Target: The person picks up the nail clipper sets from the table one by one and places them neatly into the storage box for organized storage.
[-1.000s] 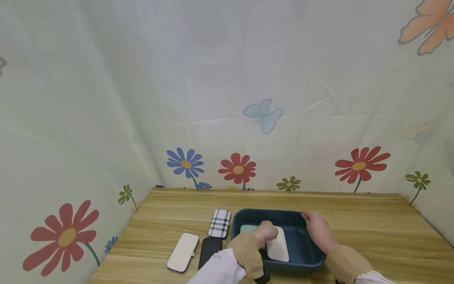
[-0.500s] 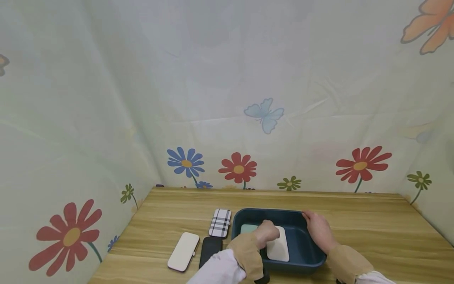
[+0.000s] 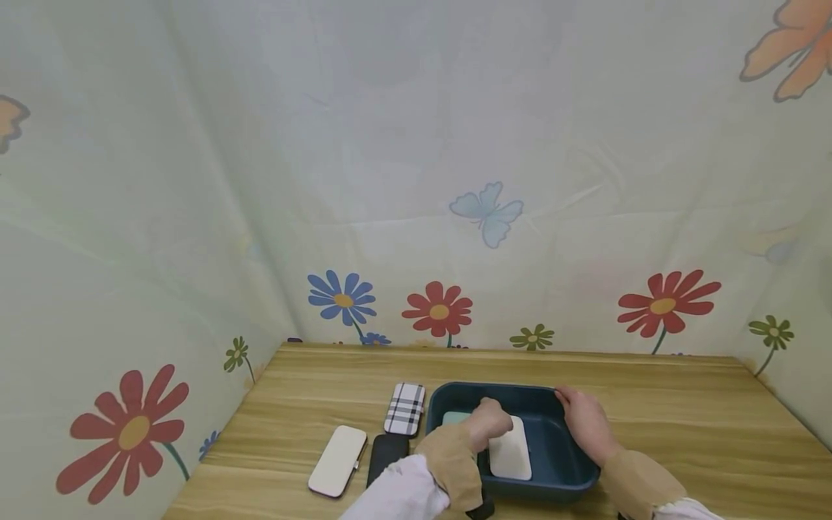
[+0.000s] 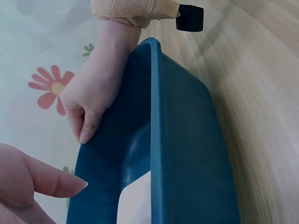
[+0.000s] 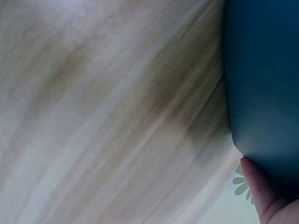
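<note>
A dark blue tray [image 3: 552,448] lies on the table, with a white flat case [image 3: 510,451] and part of a pale green item [image 3: 455,417] inside. My left hand [image 3: 489,424] is over the tray beside the white case. In the left wrist view one digit of the left hand [image 4: 37,184] stretches out with its tip free; the other fingers are mostly hidden, so any hold is unclear. My right hand [image 3: 588,426] grips the tray's right end near the far corner. In the right wrist view, fingers [image 5: 259,186] touch the tray wall [image 5: 261,93].
Left of the tray, a plaid case [image 3: 405,409], a black case [image 3: 388,456] and a cream case [image 3: 338,461] rest on the wooden table [image 3: 299,390]. The left sleeve partly covers the black case. A flower-printed curtain [image 3: 390,253] stands behind the table.
The left hand has shifted very slightly within the tray area. The right hand keeps its hold on the tray, and the head view has moved a little.
</note>
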`<move>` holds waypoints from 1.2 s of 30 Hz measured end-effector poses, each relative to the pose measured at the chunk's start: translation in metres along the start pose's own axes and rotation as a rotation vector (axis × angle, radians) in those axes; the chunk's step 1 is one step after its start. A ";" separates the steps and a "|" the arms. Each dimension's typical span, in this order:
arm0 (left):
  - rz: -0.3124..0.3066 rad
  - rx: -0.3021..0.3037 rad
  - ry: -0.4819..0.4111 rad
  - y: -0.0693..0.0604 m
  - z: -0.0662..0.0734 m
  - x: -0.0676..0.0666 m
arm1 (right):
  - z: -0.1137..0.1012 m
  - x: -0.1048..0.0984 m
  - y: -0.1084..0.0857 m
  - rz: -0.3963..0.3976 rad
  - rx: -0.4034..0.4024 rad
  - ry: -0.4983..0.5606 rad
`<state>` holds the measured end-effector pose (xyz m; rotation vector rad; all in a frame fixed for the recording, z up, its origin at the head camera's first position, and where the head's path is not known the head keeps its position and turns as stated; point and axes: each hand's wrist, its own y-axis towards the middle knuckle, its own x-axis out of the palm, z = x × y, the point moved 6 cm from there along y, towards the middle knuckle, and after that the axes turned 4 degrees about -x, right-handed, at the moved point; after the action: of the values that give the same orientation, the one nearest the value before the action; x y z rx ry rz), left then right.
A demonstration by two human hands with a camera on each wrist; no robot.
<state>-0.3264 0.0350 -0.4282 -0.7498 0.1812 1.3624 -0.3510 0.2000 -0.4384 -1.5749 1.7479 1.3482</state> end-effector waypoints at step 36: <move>-0.107 0.075 -0.104 -0.016 0.020 -0.038 | 0.003 0.002 0.000 0.007 0.001 0.004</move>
<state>-0.3264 0.0154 -0.3874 -0.6153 0.1078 1.2827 -0.3519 0.2016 -0.4411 -1.5737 1.7577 1.3482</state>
